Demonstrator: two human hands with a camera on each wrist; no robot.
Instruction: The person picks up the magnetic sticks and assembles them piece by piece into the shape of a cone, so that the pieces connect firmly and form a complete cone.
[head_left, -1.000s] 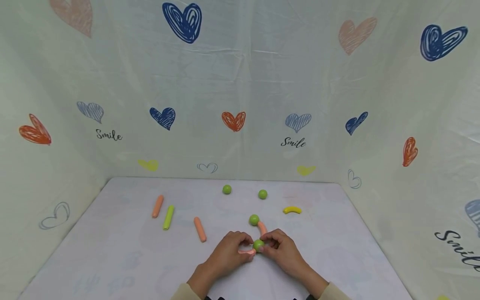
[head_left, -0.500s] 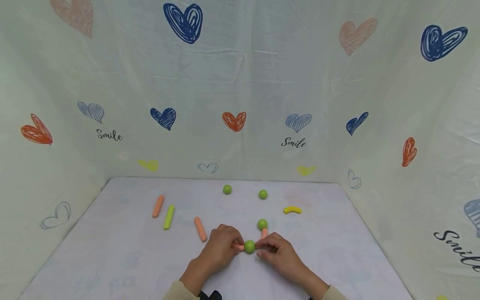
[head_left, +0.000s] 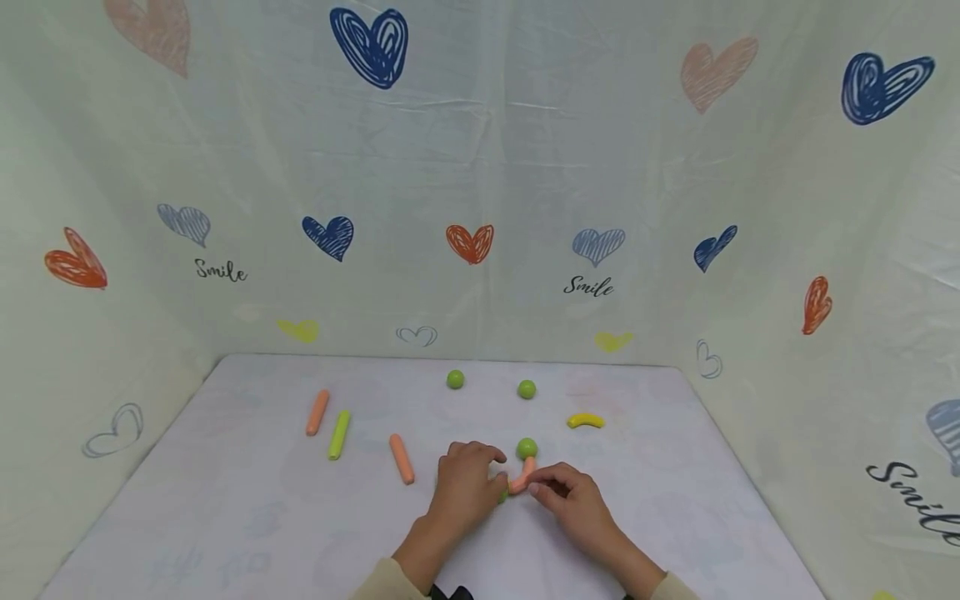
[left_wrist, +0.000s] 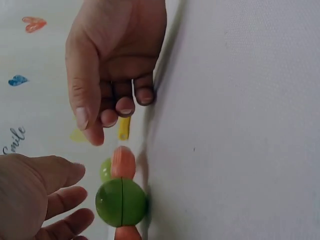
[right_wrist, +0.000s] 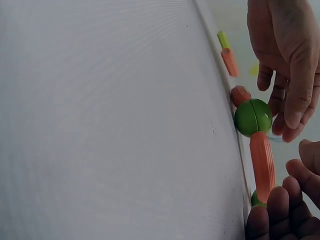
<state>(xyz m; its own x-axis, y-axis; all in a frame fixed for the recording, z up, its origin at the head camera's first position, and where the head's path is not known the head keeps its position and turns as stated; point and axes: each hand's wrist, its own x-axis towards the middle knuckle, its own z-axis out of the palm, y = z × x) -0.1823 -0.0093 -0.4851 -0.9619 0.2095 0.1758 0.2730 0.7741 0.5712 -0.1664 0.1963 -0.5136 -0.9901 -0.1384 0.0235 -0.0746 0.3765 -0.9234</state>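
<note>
My left hand (head_left: 467,487) is beside a green ball (left_wrist: 120,202), thumb and fingers apart and not gripping it; in the head view it mostly covers this ball. A bent salmon-coloured stick (head_left: 523,477) runs from that ball to a second green ball (head_left: 527,448) behind it. Another salmon stick (right_wrist: 241,96) meets the near ball on its other side, hidden from the head view by my left hand. My right hand (head_left: 576,506) hovers by the bent stick with fingers loosely curved; in the left wrist view a gap separates its fingertips from the stick.
Left on the white table (head_left: 247,508) lie a salmon stick (head_left: 317,412), a light green stick (head_left: 339,434) and another salmon stick (head_left: 401,458). Toward the back are two green balls (head_left: 455,379). A curved yellow piece (head_left: 585,421) lies right. A heart-printed curtain (head_left: 480,150) surrounds the table.
The left hand has let go of the salmon stick and shifted right, over the near ball. The right fingers have come off that ball. The rear ball has shifted slightly right and nearer.
</note>
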